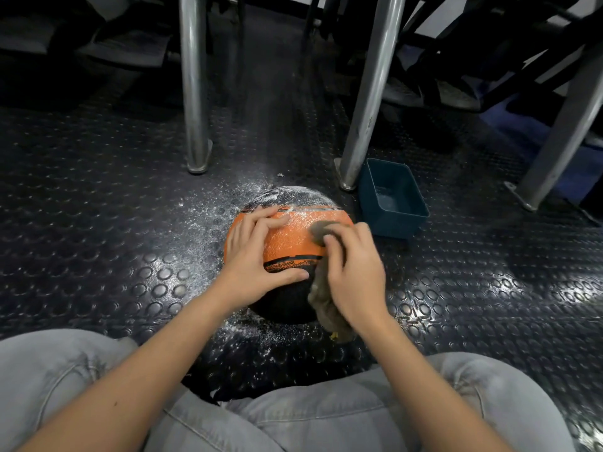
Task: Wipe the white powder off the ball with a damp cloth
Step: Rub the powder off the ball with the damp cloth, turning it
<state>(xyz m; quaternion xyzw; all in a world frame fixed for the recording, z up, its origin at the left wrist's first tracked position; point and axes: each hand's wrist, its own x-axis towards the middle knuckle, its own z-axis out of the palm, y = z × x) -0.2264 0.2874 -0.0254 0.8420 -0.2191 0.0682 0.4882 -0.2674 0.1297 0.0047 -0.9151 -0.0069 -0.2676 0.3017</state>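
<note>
The left hand (pixel 251 252) lies splayed over the near-left side of the ball (pixel 293 236), fingers spread and pressing on the orange panel, thumb along the black seam band, steadying it rather than closing around it. The right hand (pixel 354 269) is closed on a grey-brown cloth (pixel 321 231): a wad under the fingertips bears on the ball's right side, and the loose tail hangs down to the floor (pixel 114 197).

The ball sits on the studded dark floor between the person's knees. It looks like a pebbled rubber basketball, firm, light and free to roll, so it probably needs that flat bracing palm while the cloth rubs. A damp patch would likely turn slick, so dry areas make the better hold. White powder (pixel 293 194) coats the far top panel and dusts the floor around the ball.

Just right and farther off stands a blue tub (pixel 398 225), beside metal legs (pixel 195 93).
</note>
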